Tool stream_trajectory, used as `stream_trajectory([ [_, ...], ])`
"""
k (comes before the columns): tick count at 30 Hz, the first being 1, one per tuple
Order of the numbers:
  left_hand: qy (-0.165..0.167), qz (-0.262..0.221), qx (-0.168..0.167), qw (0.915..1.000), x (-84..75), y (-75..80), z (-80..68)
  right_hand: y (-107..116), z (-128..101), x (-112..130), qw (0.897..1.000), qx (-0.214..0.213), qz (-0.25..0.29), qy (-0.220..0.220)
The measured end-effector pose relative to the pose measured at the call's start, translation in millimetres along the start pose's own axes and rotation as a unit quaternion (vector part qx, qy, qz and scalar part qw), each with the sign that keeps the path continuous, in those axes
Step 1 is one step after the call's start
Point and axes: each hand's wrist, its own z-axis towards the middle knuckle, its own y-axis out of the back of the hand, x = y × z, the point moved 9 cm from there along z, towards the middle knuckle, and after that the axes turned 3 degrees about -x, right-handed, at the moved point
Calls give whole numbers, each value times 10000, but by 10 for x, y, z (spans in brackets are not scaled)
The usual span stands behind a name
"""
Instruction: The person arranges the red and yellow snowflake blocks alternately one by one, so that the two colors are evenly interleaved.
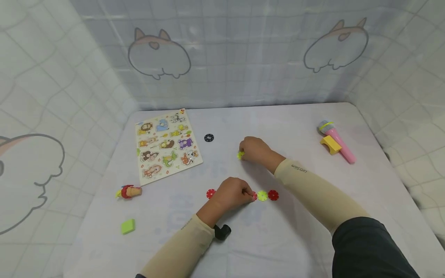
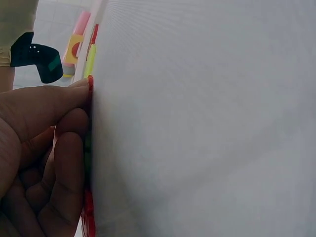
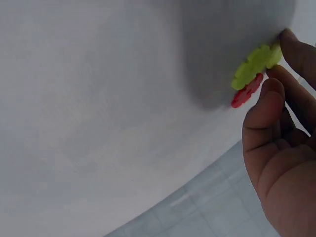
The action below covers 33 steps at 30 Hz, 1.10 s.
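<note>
Near the middle of the white table, my left hand [image 1: 232,195] pinches a red notched disc [image 1: 255,196] with thumb and index finger. This disc [image 2: 90,83] shows at the thumb tip in the left wrist view. To its right lie a yellow-green disc [image 1: 262,195] and another red disc [image 1: 273,195]; one more red disc [image 1: 210,193] lies left of the hand. Farther back, my right hand [image 1: 256,150] pinches a yellow-green flower-shaped disc [image 1: 240,155]. At its fingertips in the right wrist view are yellow-green pieces [image 3: 254,66] and a red disc [image 3: 247,91].
An animal puzzle board [image 1: 167,144] lies at the back left, beside a black chip [image 1: 209,138]. Left front are a small toy figure [image 1: 129,191] and a green block [image 1: 128,226]. A yellow arch block [image 1: 330,144] touches a pink toy microphone [image 1: 342,147] at right.
</note>
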Motion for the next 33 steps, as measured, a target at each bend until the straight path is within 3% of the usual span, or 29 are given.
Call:
stream_trajectory([
  [10, -31, 20, 40, 10000, -31, -31, 8, -21, -11, 19, 9993, 288, -14, -243],
  [16, -9, 171, -4, 9999, -58, -23, 0, 11, -62, -37, 9962, 27, 800, -356],
  [24, 21, 481, -31, 9988, -108, 9, -3, 197, -386, -301, 9699, -583, 2298, -557],
  [33, 107, 546, 176, 9983, -210, 29, 7, 190, -1012, -729, 9446, -297, 3105, -1021],
])
